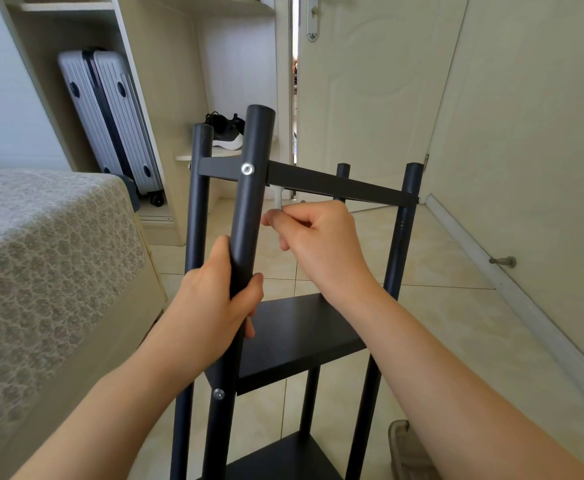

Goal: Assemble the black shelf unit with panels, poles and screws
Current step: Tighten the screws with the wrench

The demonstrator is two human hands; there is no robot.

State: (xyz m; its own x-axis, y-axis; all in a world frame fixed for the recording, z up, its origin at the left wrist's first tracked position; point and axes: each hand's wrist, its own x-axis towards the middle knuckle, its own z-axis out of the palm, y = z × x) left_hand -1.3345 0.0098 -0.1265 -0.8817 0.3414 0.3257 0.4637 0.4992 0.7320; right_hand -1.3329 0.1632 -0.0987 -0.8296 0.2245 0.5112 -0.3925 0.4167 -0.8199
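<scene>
The black shelf unit stands upright on the floor in front of me, with several poles and three panels. My left hand [219, 292] grips the near front pole [254, 174] below the top panel [335, 185]. A silver screw [247, 169] sits in that pole at the top panel's corner; another screw [218, 393] shows lower down by the middle panel [304, 330]. My right hand [313, 237] is closed on a small white tool [278, 197], an L-shaped key, just under the top panel. The bottom panel [283, 459] is partly cut off.
A bed [48, 258] with a patterned cover is at my left. A grey suitcase [110, 119] leans in the wardrobe, black shoes [226, 129] rest on a low shelf. A slightly open door [363, 98] is ahead, the wall with a doorstop [503, 261] at right.
</scene>
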